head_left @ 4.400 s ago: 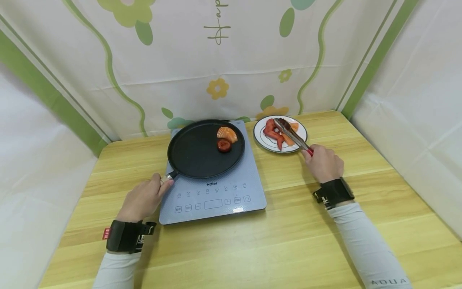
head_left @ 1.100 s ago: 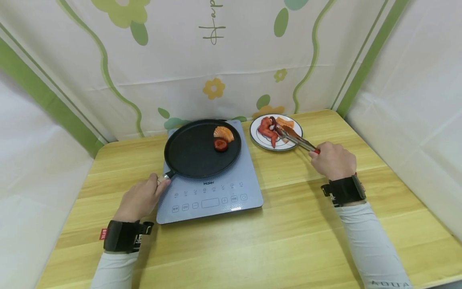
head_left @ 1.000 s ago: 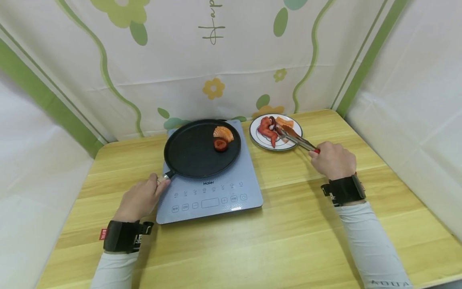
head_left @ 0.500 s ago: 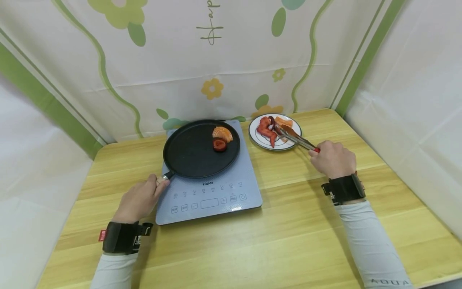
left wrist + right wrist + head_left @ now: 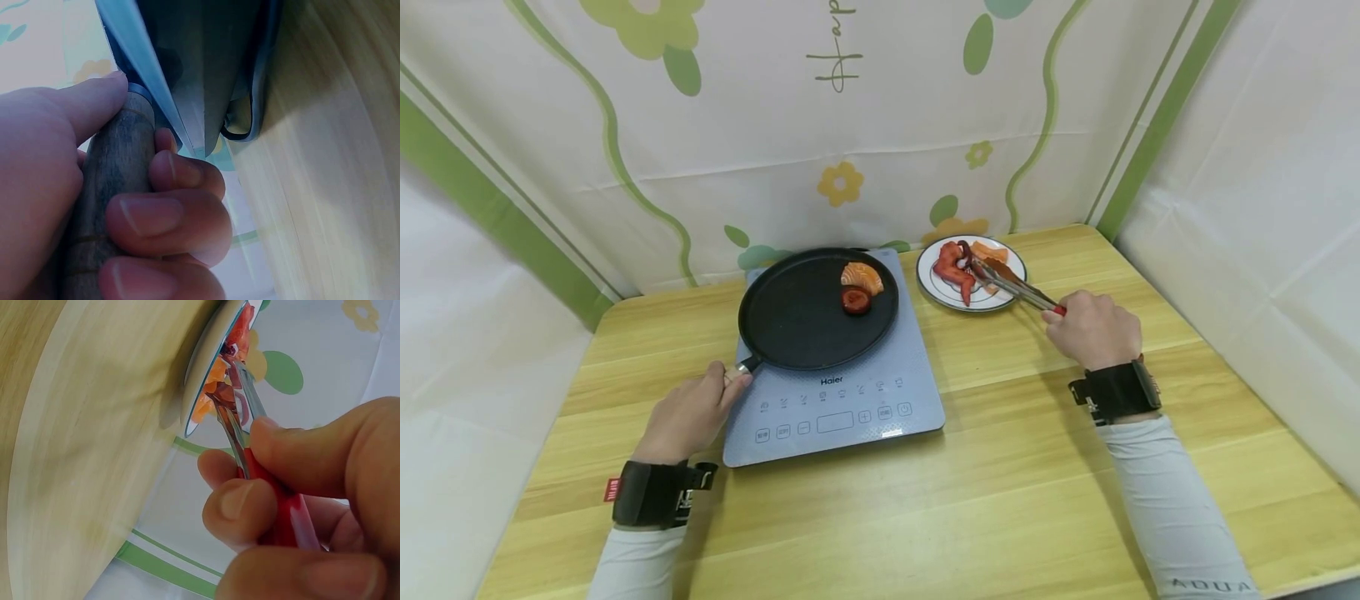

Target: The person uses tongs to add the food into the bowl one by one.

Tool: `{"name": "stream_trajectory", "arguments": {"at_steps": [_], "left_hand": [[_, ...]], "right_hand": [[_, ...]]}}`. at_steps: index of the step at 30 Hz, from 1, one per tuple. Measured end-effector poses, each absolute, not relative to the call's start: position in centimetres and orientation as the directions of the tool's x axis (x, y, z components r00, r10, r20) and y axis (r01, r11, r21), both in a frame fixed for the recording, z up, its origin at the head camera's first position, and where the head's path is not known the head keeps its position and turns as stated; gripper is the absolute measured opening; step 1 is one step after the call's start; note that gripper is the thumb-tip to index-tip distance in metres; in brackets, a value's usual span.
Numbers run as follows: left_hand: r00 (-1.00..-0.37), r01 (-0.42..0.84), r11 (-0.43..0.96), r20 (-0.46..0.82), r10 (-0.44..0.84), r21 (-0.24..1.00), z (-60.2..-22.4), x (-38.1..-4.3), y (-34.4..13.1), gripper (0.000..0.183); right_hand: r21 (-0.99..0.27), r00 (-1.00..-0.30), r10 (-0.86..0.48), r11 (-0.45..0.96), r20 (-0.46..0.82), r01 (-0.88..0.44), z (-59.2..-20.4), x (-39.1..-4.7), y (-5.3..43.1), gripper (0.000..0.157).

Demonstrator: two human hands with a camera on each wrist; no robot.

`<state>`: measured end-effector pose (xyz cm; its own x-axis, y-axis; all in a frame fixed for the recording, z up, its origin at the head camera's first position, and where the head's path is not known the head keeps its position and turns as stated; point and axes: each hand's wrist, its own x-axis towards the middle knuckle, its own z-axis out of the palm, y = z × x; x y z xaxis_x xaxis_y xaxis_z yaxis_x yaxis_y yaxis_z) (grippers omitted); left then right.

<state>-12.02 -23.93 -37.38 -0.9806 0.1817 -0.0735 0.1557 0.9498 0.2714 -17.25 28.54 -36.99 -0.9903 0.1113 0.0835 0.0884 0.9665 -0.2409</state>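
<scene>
My left hand [image 5: 688, 418] grips the wooden handle [image 5: 115, 156] of a round black frying pan [image 5: 797, 312], fingers curled round it. Toward the pan's right side lie an orange-and-white striped slice [image 5: 863, 277], like salmon, and a round dark red piece [image 5: 855, 301]. The right hand [image 5: 1096, 331] holds red-handled metal tongs [image 5: 1024, 292] between thumb and fingers. Their tips reach over a white plate [image 5: 931, 289], at a dark red curled piece [image 5: 964, 250] beside a reddish chicken wing [image 5: 953, 271]. Orange pieces [image 5: 988, 252] lie behind the tongs, whose tips partly cover the food.
Under the pan is a grey Haier induction cooktop [image 5: 842, 442] with touch buttons at its front. It stands on a wooden table [image 5: 970, 517]. A white cloth with printed flowers [image 5: 760, 125] hangs behind, and white cloth walls [image 5: 1285, 208] flank both sides.
Since the oldest frame, the right hand has shifted right, and the tongs have swung lower across the plate, uncovering the dark red curled piece. The left hand keeps its grip. Little differs over the last second.
</scene>
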Motion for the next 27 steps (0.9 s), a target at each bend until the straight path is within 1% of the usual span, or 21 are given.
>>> {"name": "stream_trajectory", "arguments": {"at_steps": [27], "left_hand": [[-0.98, 0.151, 0.95, -0.082, 0.179, 0.273, -37.33, -12.11, -23.91, 0.058]], "right_hand": [[-0.241, -0.99, 0.106, 0.967, 0.089, 0.081, -36.98, -17.25, 28.64, 0.031]]}}
